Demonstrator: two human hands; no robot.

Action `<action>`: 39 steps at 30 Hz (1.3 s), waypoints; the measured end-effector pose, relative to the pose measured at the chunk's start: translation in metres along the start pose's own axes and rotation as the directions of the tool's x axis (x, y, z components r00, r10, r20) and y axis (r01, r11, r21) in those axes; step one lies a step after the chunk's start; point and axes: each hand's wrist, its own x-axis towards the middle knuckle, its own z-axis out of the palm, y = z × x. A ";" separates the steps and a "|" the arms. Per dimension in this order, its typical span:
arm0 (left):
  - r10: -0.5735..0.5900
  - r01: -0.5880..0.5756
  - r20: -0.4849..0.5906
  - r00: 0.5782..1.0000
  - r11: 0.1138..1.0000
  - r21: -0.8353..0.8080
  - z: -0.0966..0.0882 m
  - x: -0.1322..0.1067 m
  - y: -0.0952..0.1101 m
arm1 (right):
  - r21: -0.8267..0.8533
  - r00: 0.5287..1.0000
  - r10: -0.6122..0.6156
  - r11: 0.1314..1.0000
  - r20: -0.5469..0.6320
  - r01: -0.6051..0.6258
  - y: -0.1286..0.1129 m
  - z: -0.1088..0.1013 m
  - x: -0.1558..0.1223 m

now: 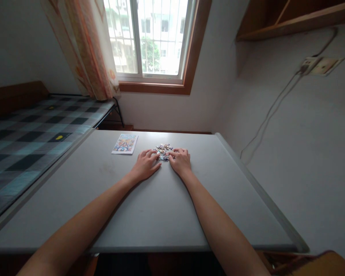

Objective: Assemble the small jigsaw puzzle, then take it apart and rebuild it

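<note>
Left hand (146, 164), right hand (180, 161) flanking jigsaw pile (163, 149), palms down, fingers bent, loosely parted; pieces small, multicoloured.

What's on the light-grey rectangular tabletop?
Colourful printed paper sheet; heap of small multicoloured pieces, bare left hand and right hand at its edges. Anything underneath them is hidden.

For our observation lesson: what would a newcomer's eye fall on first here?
The bright window, top centre, probably stands out first. Next come the left hand and right hand, either side of a pile of small pieces on the table. A colourful printed sheet lies to their left.
</note>
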 end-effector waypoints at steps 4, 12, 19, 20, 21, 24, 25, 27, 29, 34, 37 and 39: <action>-0.020 0.019 -0.030 0.999 1.000 -0.019 0.000 0.000 0.000 | -0.035 1.000 -0.026 0.999 -0.007 0.026 -0.001 -0.003 0.000; -0.011 0.010 -0.040 0.999 1.000 -0.030 0.000 0.001 0.000 | -0.080 0.999 -0.035 0.996 0.019 0.036 -0.004 -0.004 -0.001; -0.014 0.013 -0.026 1.000 0.999 -0.040 0.000 0.000 0.000 | -0.074 0.997 -0.071 0.995 -0.006 0.070 -0.003 -0.005 -0.002; -0.017 0.016 -0.025 1.000 0.999 -0.042 0.000 0.000 0.000 | -0.071 0.998 -0.067 0.995 -0.013 0.066 -0.003 -0.005 -0.001; -0.019 0.017 -0.026 0.999 0.999 -0.043 0.000 0.001 0.000 | -0.067 0.998 -0.061 0.996 -0.022 0.059 -0.003 -0.004 -0.001; -0.018 0.017 -0.029 0.999 0.999 -0.047 0.000 0.001 0.000 | -0.022 0.999 -0.028 0.999 -0.045 0.027 -0.001 -0.001 0.002; -0.017 0.016 -0.029 0.999 0.999 -0.048 0.000 0.001 0.000 | 0.006 0.999 -0.013 1.000 -0.043 0.013 0.000 0.001 0.003; -0.016 0.015 -0.025 1.000 0.999 -0.046 -0.001 0.001 0.000 | 0.057 0.999 0.022 0.998 -0.032 -0.020 0.002 0.003 0.004; -0.016 0.015 -0.022 1.000 0.999 -0.039 -0.001 0.001 0.000 | 0.076 0.998 0.054 0.996 -0.045 -0.050 0.003 0.004 0.004; -0.013 0.012 -0.025 1.000 0.999 -0.037 -0.001 0.001 0.001 | 0.082 0.989 -0.145 0.986 -0.037 0.148 -0.005 0.004 0.000; -0.021 0.020 -0.023 1.000 0.999 -0.043 0.000 0.001 0.001 | 0.068 0.961 -0.276 0.959 0.032 0.274 -0.011 0.006 -0.003; -0.023 0.022 -0.022 0.999 0.999 -0.044 0.001 0.001 0.001 | 0.052 0.953 -0.296 0.955 0.059 0.293 -0.012 0.007 -0.004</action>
